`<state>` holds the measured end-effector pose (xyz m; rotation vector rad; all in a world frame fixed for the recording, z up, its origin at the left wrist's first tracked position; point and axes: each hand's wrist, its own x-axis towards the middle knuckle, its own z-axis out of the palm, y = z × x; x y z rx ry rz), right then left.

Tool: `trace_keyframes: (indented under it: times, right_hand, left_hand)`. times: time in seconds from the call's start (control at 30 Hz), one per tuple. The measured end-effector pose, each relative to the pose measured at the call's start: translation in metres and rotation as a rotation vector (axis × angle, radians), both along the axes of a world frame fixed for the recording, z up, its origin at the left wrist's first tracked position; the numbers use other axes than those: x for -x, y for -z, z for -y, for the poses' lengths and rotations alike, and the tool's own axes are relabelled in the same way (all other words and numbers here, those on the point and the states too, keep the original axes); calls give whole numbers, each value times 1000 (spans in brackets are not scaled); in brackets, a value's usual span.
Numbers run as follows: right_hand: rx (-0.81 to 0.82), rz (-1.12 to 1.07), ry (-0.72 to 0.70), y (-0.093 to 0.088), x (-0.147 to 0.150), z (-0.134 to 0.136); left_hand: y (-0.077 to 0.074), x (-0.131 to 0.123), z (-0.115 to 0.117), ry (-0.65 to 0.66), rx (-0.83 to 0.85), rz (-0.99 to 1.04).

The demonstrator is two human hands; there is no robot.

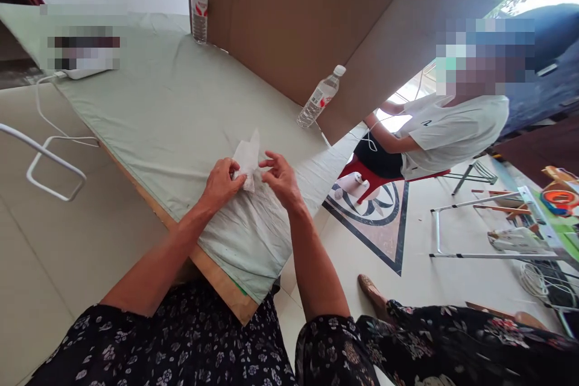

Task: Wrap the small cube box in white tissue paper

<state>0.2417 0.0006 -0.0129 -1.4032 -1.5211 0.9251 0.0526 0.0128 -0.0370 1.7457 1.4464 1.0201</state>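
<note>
A crumpled white tissue (pixel 247 158) stands up between my two hands, above the pale green cloth on the table. My left hand (pixel 222 184) pinches its lower left side between thumb and fingers. To the right of the tissue is my right hand (pixel 281 180), its fingers apart and slightly curled, with nothing visible in them. A small gap shows between those fingertips and the tissue.
A cloth-covered table (pixel 149 96) carries a brown cardboard divider (pixel 294 24). Water bottles stand beside it, one upright (pixel 199 9) and one slanted in view (pixel 321 98). A person in a white shirt (pixel 456 132) sits beyond. A white cable (pixel 45 108) hangs at left.
</note>
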Motion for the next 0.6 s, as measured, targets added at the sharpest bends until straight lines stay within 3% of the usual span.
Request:
trace_keyframes:
  times: [0.1, 0.2, 0.4, 0.6]
  right_hand:
    - [205, -138, 192, 7, -4, -14]
    - [319, -213, 197, 12, 4, -35]
    - [184, -307, 76, 24, 20, -72]
    - [150, -367, -3, 30, 22, -80]
  left_hand:
    - [0, -1, 1, -1, 1, 15]
    - [1, -2, 3, -8, -1, 32]
    - [3, 1, 5, 81, -27, 54]
    - [-1, 3, 2, 163, -15, 7]
